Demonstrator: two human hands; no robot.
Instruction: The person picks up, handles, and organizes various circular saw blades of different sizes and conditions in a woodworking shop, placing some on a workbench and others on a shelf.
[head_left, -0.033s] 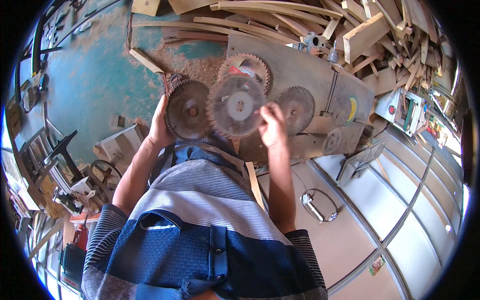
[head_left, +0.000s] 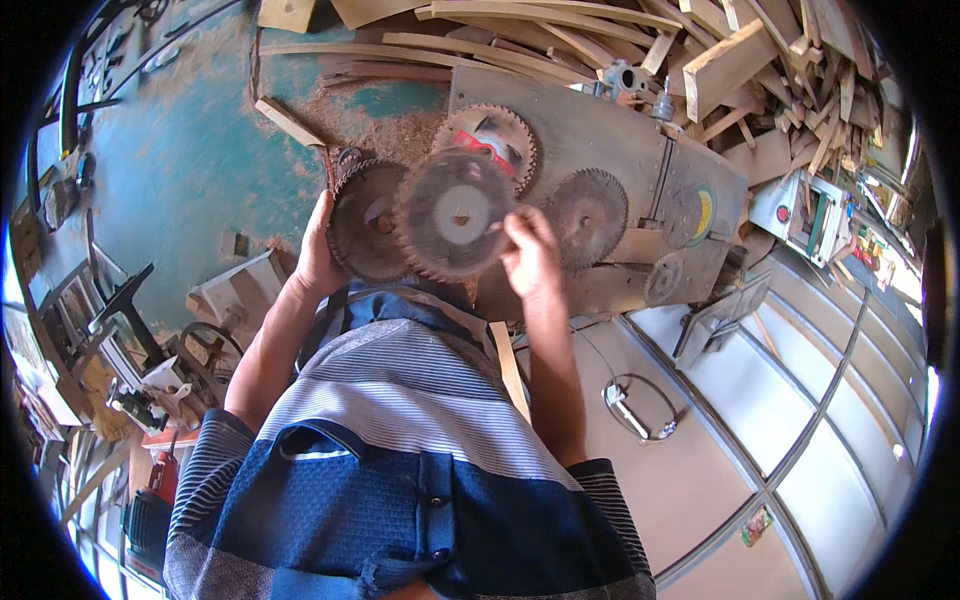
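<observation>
A dark circular saw blade (head_left: 362, 238) stands in my left hand (head_left: 316, 250), its fingers closed round the toothed left edge. A second saw blade (head_left: 430, 230), with a pale round centre, is pinched at its right edge by my right hand (head_left: 532, 252). This second blade is slightly blurred and covers the right edge of the first. Behind it, a saw blade with red and white marking (head_left: 522, 135) lies on the metal machine table (head_left: 580, 125). Another dark saw blade (head_left: 590, 215) rests on that table, just right of my right hand.
A small round blade (head_left: 663, 279) and a yellow-marked disc (head_left: 706, 217) are at the table's right side. Wood offcuts (head_left: 735, 75) pile up at the far right. Sawdust covers the green floor (head_left: 210, 130). Pale panels (head_left: 660, 490) with a looped cable (head_left: 640, 410) are at lower right.
My right hand has moved a little left with its saw blade, which overlaps the left one more. More of the red-marked blade behind shows. My left hand stays nearly still.
</observation>
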